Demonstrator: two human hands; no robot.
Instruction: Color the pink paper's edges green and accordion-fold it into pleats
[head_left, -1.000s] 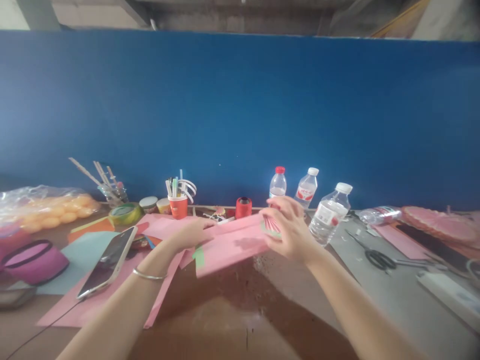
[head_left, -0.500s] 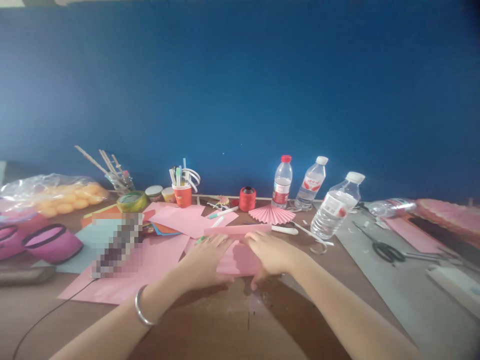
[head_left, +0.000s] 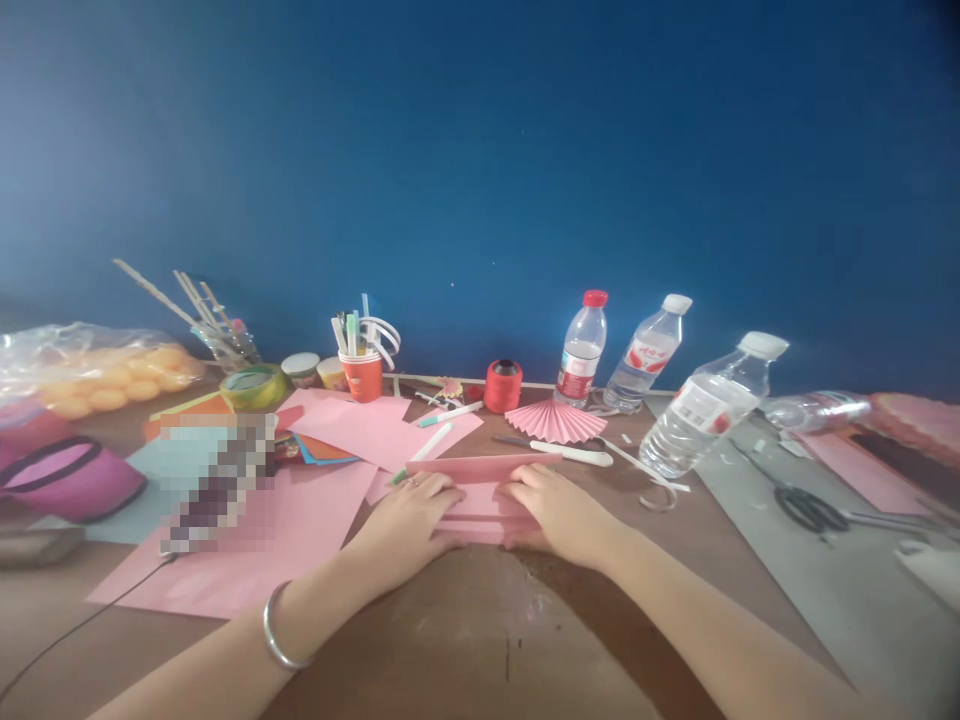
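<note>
A sheet of pink paper (head_left: 484, 495) lies in front of me on the brown table, with a raised strip along its far edge and a fold near its front edge. At its left side my left hand (head_left: 418, 515) grips it, fingers on top and thumb at the near edge. My right hand (head_left: 561, 515) holds the right side the same way. Both hands are closed on the paper, and their fingers cover its sides. Just beyond stands a pleated pink paper fan (head_left: 556, 422). A white-handled tool (head_left: 574, 453) lies close to my right fingers.
Behind are a red thread spool (head_left: 503, 386), an orange cup of pens (head_left: 361, 376) and upright water bottles (head_left: 701, 415). Larger pink sheets (head_left: 300, 540) and a blurred-out device (head_left: 221, 485) with a cord lie left. Black scissors (head_left: 810, 508) rest on a grey mat (head_left: 780, 570) at right.
My thumbs have come up to the paper's near edge, and a folded band now shows there. The right hand has closed in on the sheet. The view has shifted slightly.
</note>
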